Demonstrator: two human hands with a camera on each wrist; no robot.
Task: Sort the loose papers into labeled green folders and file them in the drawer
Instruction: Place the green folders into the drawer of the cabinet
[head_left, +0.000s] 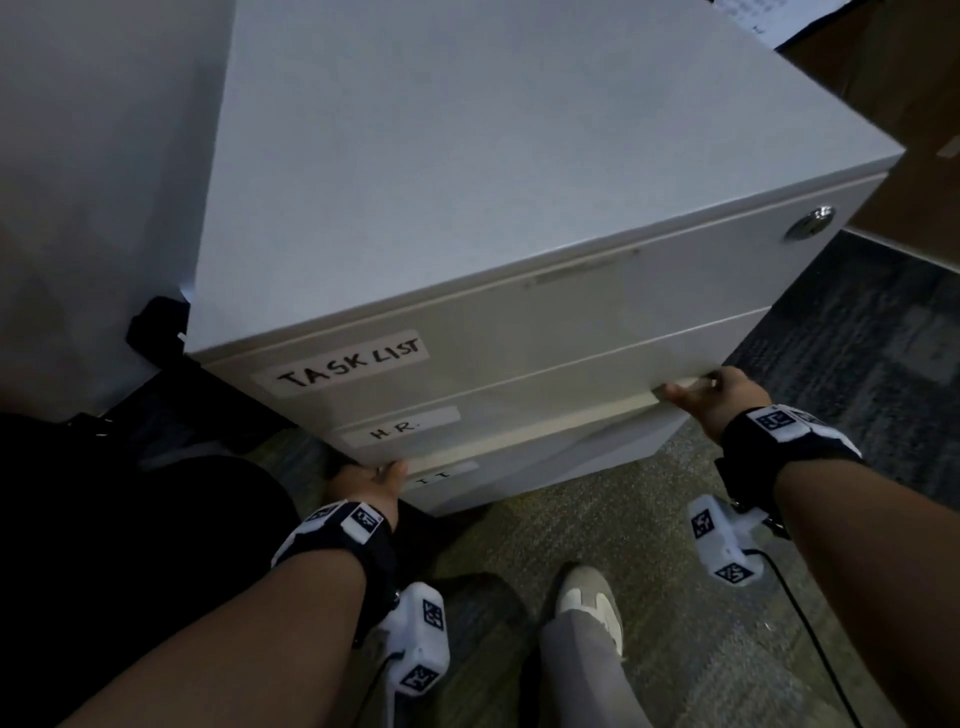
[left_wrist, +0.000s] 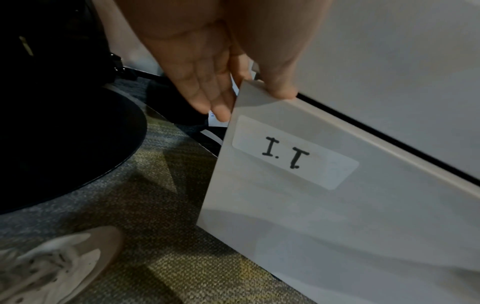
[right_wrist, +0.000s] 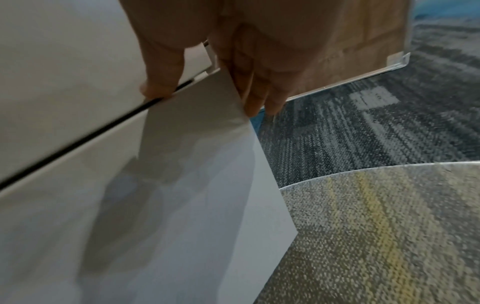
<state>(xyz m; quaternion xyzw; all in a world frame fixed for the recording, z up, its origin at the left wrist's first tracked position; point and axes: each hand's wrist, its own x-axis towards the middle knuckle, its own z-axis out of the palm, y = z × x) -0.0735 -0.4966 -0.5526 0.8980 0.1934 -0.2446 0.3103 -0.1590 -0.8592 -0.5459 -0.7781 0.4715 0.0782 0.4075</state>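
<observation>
Cabinet (head_left: 467, 156): white, three stacked drawers, on carpet (head_left: 649, 597) against a wall.
Labels: "TASK LIST" (head_left: 353, 362) on the top front, "H.R." (head_left: 395, 428) on the middle, "I.T" (left_wrist: 285, 155) on the bottom.
Drawer (left_wrist: 337, 226): bottom one, I.T, front standing slightly out from the cabinet face, a dark gap along its top edge.
Left hand (left_wrist: 207, 67): at the drawer's left top corner, thumb (left_wrist: 281, 86) over the top edge, fingers (left_wrist: 215, 102) straight and pressed together down the left side edge.
Right hand (right_wrist: 233, 57): at the drawer's right top corner, thumb (right_wrist: 158, 86) on the seam above the front, fingers (right_wrist: 259, 96) close together behind the right edge; possibly hooked round it, blurred.
Papers, folders: cannot tell from these views; only a white scrap with print (left_wrist: 214, 120) behind the left fingers.
Lock (head_left: 810, 228): round, top drawer's right end.
Shoe (head_left: 589, 603): pale, on the carpet between the arms.
Box (head_left: 914, 130): brown cardboard, right of the cabinet.
</observation>
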